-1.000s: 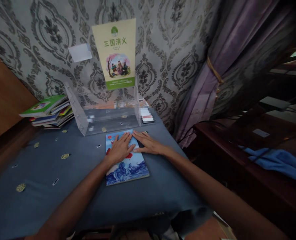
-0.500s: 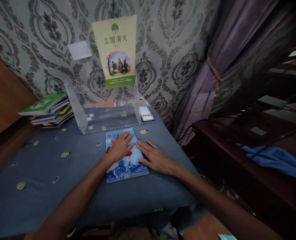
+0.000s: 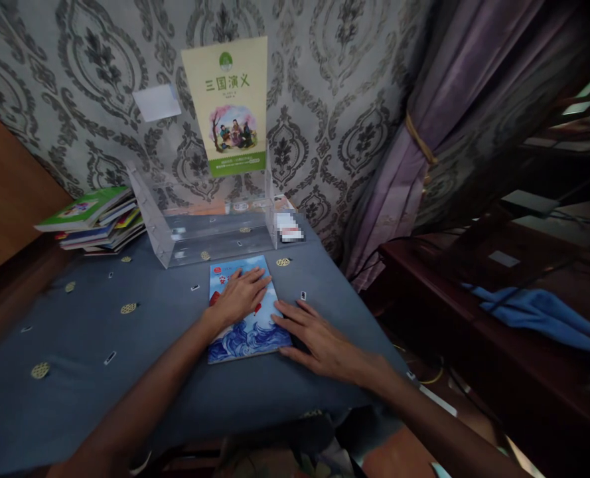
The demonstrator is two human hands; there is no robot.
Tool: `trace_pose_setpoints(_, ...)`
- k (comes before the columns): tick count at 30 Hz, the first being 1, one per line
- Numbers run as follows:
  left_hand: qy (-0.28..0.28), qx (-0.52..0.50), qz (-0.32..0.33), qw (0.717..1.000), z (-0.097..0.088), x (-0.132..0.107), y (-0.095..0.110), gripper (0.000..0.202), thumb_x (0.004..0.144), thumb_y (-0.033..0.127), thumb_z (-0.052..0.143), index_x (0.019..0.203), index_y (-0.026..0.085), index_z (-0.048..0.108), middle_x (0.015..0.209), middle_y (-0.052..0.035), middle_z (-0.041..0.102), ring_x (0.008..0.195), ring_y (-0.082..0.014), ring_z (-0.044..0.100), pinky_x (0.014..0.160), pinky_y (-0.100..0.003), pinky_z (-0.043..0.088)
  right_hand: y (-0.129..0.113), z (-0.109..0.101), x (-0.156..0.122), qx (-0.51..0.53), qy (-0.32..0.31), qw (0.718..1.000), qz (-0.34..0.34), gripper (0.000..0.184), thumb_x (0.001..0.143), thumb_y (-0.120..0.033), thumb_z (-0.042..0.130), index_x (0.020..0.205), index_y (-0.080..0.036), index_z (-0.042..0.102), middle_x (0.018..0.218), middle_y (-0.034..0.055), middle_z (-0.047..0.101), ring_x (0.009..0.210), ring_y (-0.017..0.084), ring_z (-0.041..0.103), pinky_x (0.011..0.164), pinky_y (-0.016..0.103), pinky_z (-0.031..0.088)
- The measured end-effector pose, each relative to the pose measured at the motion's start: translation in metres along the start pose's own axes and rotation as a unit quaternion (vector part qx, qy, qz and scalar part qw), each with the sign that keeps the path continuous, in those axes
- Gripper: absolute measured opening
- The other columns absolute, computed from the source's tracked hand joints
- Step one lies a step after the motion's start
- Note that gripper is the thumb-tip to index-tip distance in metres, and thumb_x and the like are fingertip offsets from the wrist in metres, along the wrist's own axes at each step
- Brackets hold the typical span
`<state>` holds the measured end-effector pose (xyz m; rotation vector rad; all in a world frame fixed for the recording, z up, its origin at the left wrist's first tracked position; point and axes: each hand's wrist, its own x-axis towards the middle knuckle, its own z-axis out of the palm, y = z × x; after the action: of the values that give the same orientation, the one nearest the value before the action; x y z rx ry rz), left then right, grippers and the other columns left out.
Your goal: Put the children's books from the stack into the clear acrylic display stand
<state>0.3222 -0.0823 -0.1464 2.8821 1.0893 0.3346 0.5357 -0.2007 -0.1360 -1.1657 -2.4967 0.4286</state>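
A blue book (image 3: 255, 332) with a wave picture lies flat on the dark blue tablecloth (image 3: 125, 358). My left hand (image 3: 239, 297) rests flat on the book's upper half, fingers stretched out. Beside the book's right edge, my right hand (image 3: 319, 338) lies flat with fingers spread, fingertips touching that edge. Just beyond the book stands a clear acrylic book stand (image 3: 210, 232), and a green-and-cream book (image 3: 227, 106) stands upright in it against the wall.
A stack of thin colourful books (image 3: 95, 222) sits at the table's far left. A patterned wall is behind, a purple curtain (image 3: 424, 133) to the right. A dark wooden cabinet with a blue cloth (image 3: 533, 312) stands right of the table.
My right hand has slid back along the book's right edge, from its top corner toward its lower corner. My left hand has stayed flat on the book.
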Motion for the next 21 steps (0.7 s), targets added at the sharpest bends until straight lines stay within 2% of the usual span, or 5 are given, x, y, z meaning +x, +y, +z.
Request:
trace_pose_setpoints(6,-0.032,-0.037,0.058,0.997,-0.008,-0.021,0.014,0.042,0.102,0.037,0.044,0.141,0.024,0.051,0.152,-0.0114,0.047,0.144,-0.0259,0.039,0.119,-0.056,0.025,0.003,0.012,-0.008,0.001,0.02,1.0,-0.021,0.049,0.098,-0.035,0.055,0.144,-0.02,0.051,0.15,0.0145,0.049,0.142,0.025,0.042,0.12,0.054,0.03)
trace_pose_setpoints(13,-0.057,-0.062,0.075,0.994,-0.013,-0.043,0.029,0.045,0.103,0.04,0.042,0.145,0.023,0.046,0.155,-0.0115,0.043,0.147,-0.025,0.035,0.12,-0.058,0.021,0.02,0.033,-0.012,-0.012,0.109,0.993,-0.052,0.029,0.098,-0.032,0.056,0.122,-0.024,0.068,0.129,0.0107,0.068,0.118,0.024,0.065,0.108,0.052,0.048)
trace_pose_setpoints(16,-0.065,-0.069,0.099,0.991,-0.015,-0.051,0.038,0.049,0.101,0.043,0.044,0.146,0.022,0.044,0.155,-0.0126,0.043,0.146,-0.0258,0.036,0.121,-0.059,0.018,0.005,0.02,-0.012,0.022,0.15,0.986,-0.069,0.022,0.096,-0.027,0.058,0.112,-0.024,0.073,0.118,0.0097,0.074,0.109,0.023,0.07,0.106,0.051,0.049)
trace_pose_setpoints(19,-0.07,-0.078,0.121,0.987,-0.018,-0.061,0.047,0.05,0.101,0.043,0.046,0.147,0.024,0.043,0.155,-0.0111,0.042,0.145,-0.025,0.037,0.122,-0.058,0.015,-0.027,-0.01,-0.013,0.112,0.189,0.971,-0.093,0.022,0.095,-0.028,0.059,0.113,-0.024,0.072,0.112,0.0084,0.076,0.107,0.021,0.07,0.108,0.049,0.047)
trace_pose_setpoints(21,-0.071,-0.075,0.135,0.985,-0.019,-0.067,0.051,0.049,0.101,0.042,0.046,0.147,0.025,0.042,0.156,-0.0097,0.042,0.146,-0.0238,0.036,0.123,-0.056,0.013,-0.049,-0.029,-0.018,0.194,0.158,0.961,-0.117,0.028,0.097,-0.034,0.056,0.121,-0.026,0.069,0.114,0.0073,0.075,0.111,0.02,0.068,0.107,0.044,0.049)
